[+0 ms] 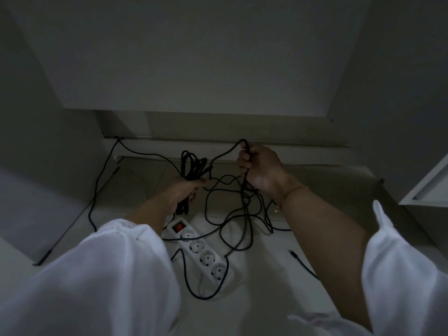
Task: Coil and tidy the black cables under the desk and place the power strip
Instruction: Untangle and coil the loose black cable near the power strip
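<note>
My left hand [186, 190] has its fingers curled round a bundle of coiled black cable loops [192, 163] that stand up above it. My right hand [260, 168] is closed tight on a single thin black strand [241, 141], held up over the back part of the pale floor [266, 287]. The rest of the cable lies in a loose tangle [232, 221] on the floor below my hands, and the long white plastic power strip [201, 248], with four round sockets and a red switch, lies flat between my forearms with cable strands across it.
</note>
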Demonstrator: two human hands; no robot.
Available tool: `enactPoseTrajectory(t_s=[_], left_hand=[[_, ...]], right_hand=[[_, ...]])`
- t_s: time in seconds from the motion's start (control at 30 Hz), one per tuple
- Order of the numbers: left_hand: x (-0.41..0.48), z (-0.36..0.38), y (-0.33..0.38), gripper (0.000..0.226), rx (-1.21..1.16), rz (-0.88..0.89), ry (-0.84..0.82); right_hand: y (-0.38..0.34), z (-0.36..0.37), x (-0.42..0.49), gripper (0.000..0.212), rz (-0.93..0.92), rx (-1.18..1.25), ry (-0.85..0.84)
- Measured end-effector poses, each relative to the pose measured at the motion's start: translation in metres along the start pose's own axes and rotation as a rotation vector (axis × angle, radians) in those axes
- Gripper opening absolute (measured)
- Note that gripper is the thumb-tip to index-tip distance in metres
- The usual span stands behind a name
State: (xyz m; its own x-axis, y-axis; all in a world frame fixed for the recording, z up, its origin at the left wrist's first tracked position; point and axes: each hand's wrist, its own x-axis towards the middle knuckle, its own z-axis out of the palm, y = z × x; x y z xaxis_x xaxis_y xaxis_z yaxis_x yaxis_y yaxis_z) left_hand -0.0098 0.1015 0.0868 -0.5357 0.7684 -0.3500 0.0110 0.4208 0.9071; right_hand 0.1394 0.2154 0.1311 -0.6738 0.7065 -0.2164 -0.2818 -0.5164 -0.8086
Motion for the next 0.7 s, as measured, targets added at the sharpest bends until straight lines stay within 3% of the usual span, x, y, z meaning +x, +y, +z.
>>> enactPoseTrajectory(t_s=[0.13,0.33,0.43,0.57,0.7], left_hand=[[0.0,-0.003,0.006,0.015,-0.254,-0.001,0.067],[-0.003,-0.001,0.011,0.014,-0.386,0.037,0.027],[-0.004,0.004,0.013,0.012,-0.328,0.076,-0.047],[-0.008,0.013,0.015,0.006,-0.139,0.153,-0.105],[-0.007,0.014,0.013,0.004,0.006,0.195,-0.107]], right_hand=[[0.003,-0.003,0.001,0.045,-0.044,-0.251,0.04],[0.006,-0.004,-0.011,0.027,0.084,-0.56,0.059],[0.009,0.0,-0.013,0.034,0.095,-0.721,0.136],[0.009,0.008,-0.011,0.062,0.094,-0.828,0.014],[0.007,0.018,-0.01,0.045,0.043,-0.859,-0.033]])
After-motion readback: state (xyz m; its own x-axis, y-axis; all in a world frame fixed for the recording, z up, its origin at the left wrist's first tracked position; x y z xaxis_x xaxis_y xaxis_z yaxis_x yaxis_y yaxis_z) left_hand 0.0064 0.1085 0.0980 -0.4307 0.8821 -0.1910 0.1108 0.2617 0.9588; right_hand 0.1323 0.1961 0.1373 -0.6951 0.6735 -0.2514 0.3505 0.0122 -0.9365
